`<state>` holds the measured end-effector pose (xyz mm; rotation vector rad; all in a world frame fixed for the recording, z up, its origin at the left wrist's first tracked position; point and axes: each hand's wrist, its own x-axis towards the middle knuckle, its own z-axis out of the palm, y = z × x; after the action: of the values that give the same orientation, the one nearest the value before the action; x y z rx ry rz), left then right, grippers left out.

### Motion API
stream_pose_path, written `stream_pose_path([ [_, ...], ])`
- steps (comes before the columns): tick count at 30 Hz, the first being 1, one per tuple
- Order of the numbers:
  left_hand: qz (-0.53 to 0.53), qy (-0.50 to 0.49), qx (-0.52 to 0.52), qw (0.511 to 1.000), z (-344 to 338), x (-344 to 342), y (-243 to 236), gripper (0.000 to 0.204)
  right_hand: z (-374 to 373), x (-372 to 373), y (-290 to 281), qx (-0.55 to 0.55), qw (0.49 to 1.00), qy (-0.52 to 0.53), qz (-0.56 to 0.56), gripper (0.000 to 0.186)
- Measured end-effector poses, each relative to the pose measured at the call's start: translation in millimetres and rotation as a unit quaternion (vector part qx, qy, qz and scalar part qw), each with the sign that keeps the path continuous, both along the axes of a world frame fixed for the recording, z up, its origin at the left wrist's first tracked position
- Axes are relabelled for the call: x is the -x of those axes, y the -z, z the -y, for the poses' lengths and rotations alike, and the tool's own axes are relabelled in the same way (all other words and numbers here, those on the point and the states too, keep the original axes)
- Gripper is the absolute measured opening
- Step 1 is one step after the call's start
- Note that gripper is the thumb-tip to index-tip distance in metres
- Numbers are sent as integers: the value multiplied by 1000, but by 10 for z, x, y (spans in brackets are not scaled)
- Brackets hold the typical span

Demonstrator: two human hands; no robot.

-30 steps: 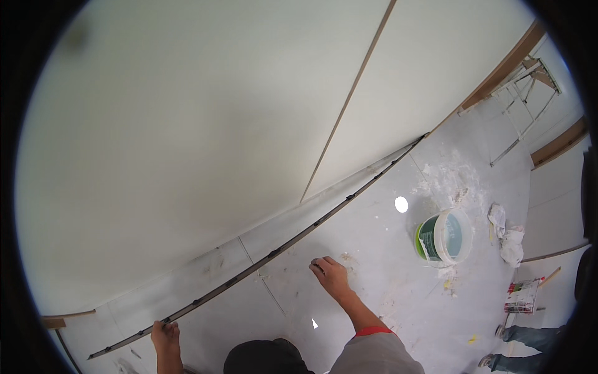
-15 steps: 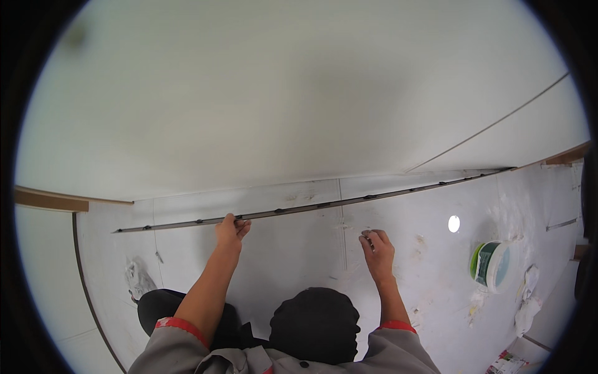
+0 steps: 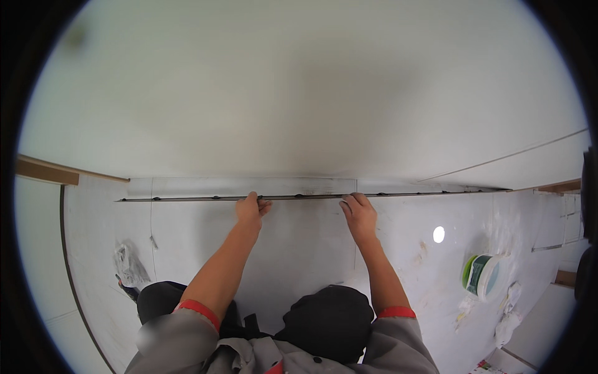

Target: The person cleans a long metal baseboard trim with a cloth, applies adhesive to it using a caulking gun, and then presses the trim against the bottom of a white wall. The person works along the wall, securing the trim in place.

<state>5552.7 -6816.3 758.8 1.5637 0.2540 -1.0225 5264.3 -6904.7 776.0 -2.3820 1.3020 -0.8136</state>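
Note:
A long, thin dark grey strip with black dabs spaced along it runs across in front of me, near the foot of the white wall. My left hand is closed on it left of the middle, thumb and fingers pinching its edge. Farther right, my right hand pinches the same strip with bent fingers. The strip's far right end meets the wall's lower edge, while its left part stands a little off the wall.
A green and white bucket stands on the pale, stained floor to my right. Crumpled plastic lies on the left. Brown-edged openings flank the wall, with a brown board end at left. My dark-clad knees are close below.
My right hand has moved up and left onto the strip. The strip has swung nearly level in view and nearer the wall, its left end higher. My view has shifted slightly.

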Motion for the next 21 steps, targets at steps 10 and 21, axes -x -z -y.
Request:
stream_pose_path([
  [10,39,13,11,999,-118,146,337,24,-203,-356,40,98,976,-97,-169,3],
  [21,-68,77,11,995,-286,-31,160,32,-249,-429,112,60,977,-111,-173,4],
])
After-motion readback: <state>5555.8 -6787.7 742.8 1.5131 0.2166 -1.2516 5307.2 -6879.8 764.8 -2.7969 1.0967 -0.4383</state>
